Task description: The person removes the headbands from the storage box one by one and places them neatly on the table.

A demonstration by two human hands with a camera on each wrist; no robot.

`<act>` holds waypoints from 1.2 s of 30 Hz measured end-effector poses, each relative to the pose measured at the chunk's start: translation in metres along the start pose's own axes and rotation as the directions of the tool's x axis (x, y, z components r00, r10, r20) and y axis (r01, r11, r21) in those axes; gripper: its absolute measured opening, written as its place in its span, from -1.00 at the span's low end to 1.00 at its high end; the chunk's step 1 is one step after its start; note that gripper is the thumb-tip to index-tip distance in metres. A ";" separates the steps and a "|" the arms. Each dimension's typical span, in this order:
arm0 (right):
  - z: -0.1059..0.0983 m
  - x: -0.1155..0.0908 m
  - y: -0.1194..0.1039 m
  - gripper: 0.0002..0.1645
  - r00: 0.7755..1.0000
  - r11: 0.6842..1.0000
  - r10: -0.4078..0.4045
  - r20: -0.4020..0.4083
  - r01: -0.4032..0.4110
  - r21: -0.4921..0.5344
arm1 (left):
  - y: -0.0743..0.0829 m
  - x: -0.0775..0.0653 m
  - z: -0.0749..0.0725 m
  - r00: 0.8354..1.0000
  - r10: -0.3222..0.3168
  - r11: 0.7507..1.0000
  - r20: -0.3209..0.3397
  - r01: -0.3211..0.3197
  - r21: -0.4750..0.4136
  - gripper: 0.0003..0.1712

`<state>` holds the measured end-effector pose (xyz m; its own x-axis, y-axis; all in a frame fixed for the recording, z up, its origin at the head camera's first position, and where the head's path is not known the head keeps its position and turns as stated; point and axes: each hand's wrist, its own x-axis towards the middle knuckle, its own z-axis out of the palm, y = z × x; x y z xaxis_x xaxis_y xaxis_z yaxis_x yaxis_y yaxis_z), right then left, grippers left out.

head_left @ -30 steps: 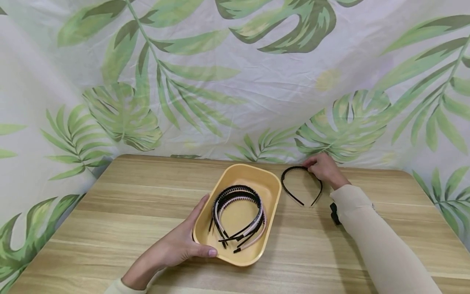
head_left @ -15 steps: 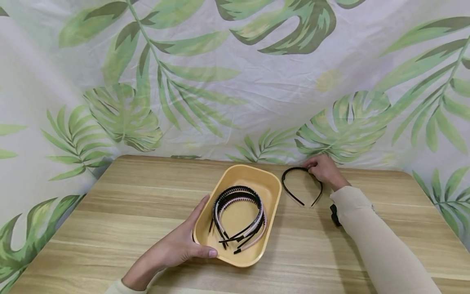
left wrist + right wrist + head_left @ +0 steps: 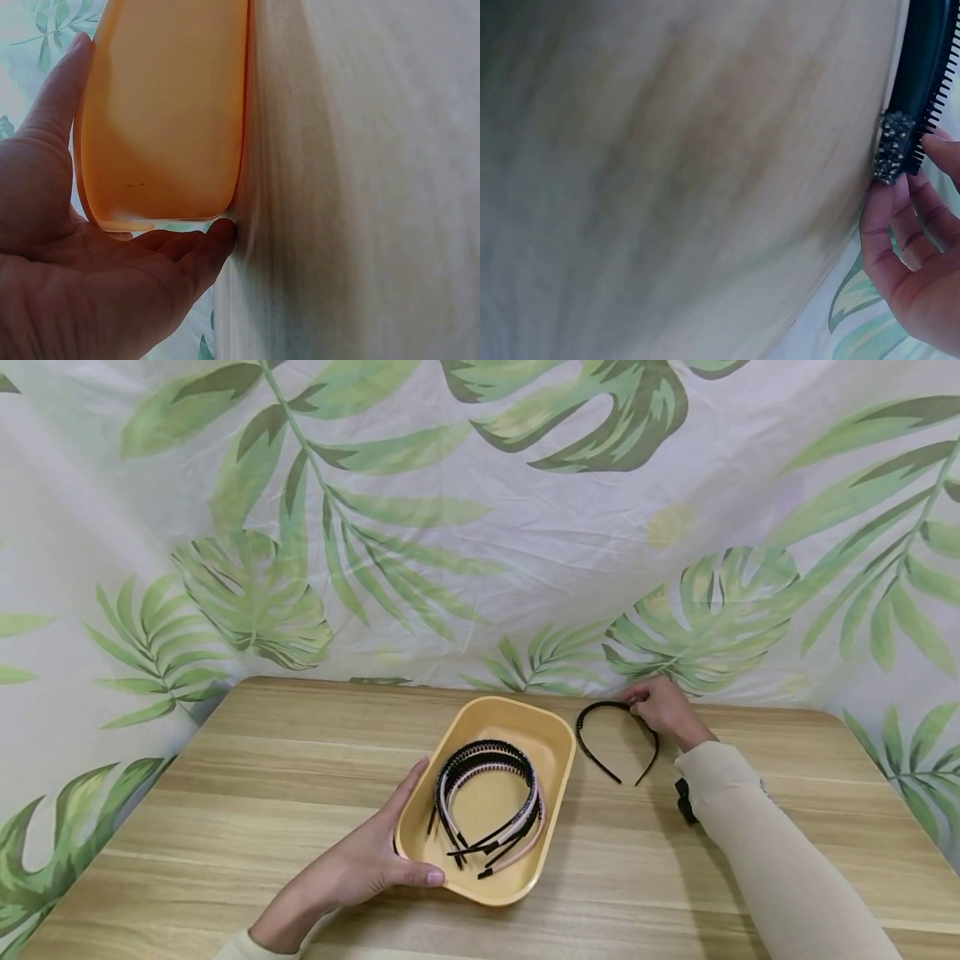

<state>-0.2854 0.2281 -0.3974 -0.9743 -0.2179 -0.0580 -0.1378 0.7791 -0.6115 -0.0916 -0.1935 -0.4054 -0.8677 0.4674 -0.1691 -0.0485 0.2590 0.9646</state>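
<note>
A yellow plastic basin (image 3: 498, 714), rectangular with rounded corners, sits mid-table in the head view. Inside it several headbands (image 3: 487, 747), black, white and pink, are heaped together. My left hand (image 3: 360, 864) grips the basin's near left corner, thumb over the near rim and fingers along the side. The left wrist view has the basin's outer wall (image 3: 165, 112) between thumb and fingers. To the right of the basin a black toothed headband (image 3: 600, 764) lies on the table. My right hand (image 3: 663, 706) pinches its upper curve, where a glittery patch (image 3: 892, 146) shows in the right wrist view.
The wood-grain table (image 3: 300, 777) meets a leaf-printed cloth (image 3: 420, 568) hanging along its back edge, close behind my right hand. A small black object (image 3: 684, 802), partly hidden, shows beneath the right sleeve.
The headband's two tips have shifted very slightly while my right hand stays at its top. My left hand and the basin keep their places.
</note>
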 end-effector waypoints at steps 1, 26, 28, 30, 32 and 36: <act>0.000 0.000 0.000 -0.65 1.000 1.000 0.000 -0.001 0.000 0.000 | 0.000 0.000 0.000 1.000 -0.001 1.000 -0.002 0.001 0.005 0.60; -0.009 -0.024 -0.010 -0.57 0.999 0.996 -0.041 -0.013 0.039 -0.076 | -0.005 0.002 0.003 0.999 0.035 0.998 0.013 -0.035 -0.050 0.60; -0.009 -0.028 -0.013 -0.57 0.998 0.996 -0.050 -0.023 0.049 -0.076 | -0.005 0.002 0.002 0.999 0.038 0.998 0.008 -0.038 -0.041 0.60; -0.008 -0.032 -0.017 -0.57 0.997 0.996 -0.062 -0.037 0.059 -0.071 | -0.004 0.003 0.002 0.999 0.042 0.998 0.003 -0.042 -0.037 0.60; -0.007 -0.036 -0.021 -0.57 0.996 0.996 -0.067 -0.053 0.064 -0.062 | -0.004 0.003 0.001 0.999 0.045 0.998 0.005 -0.044 -0.051 0.61; -0.005 -0.043 -0.029 -0.58 0.994 0.996 -0.078 -0.080 0.074 -0.054 | -0.004 0.004 0.002 0.998 0.059 0.995 0.019 -0.057 -0.085 0.61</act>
<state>-0.2400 0.2179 -0.3727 -0.9718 -0.2298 0.0534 -0.2186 0.7917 -0.5705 -0.0945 -0.1910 -0.4102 -0.8595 0.4978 -0.1156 -0.0407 0.1588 0.9865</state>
